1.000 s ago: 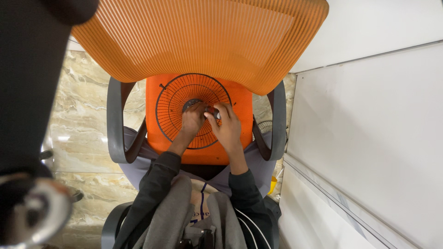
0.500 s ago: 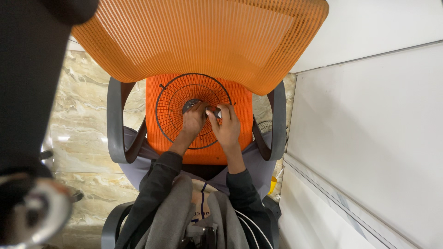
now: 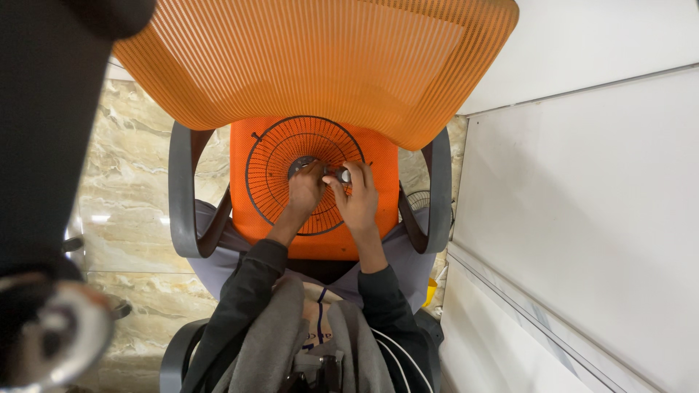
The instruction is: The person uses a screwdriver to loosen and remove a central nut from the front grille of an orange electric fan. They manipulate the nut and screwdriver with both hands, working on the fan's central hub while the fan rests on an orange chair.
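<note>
A round black wire fan grille (image 3: 271, 159) lies flat on the orange seat (image 3: 382, 161) of an office chair. My left hand (image 3: 304, 191) rests on the grille's dark centre hub (image 3: 300, 164), fingers curled onto it. My right hand (image 3: 358, 196) sits just right of the hub and pinches a small dark and silvery part (image 3: 342, 175) between thumb and fingers. Both hands touch at the grille's middle. What the small part is cannot be made out.
The chair's orange mesh backrest (image 3: 313, 58) overhangs the seat from above. Grey armrests (image 3: 182, 191) flank it on both sides. A white wall or panel (image 3: 582, 196) stands close on the right. Marble floor (image 3: 131, 189) shows on the left. A dark blurred object (image 3: 44, 145) fills the left edge.
My right hand has shifted slightly up and left, its fingers closing tighter around the small part by the hub. My left hand stays on the hub.
</note>
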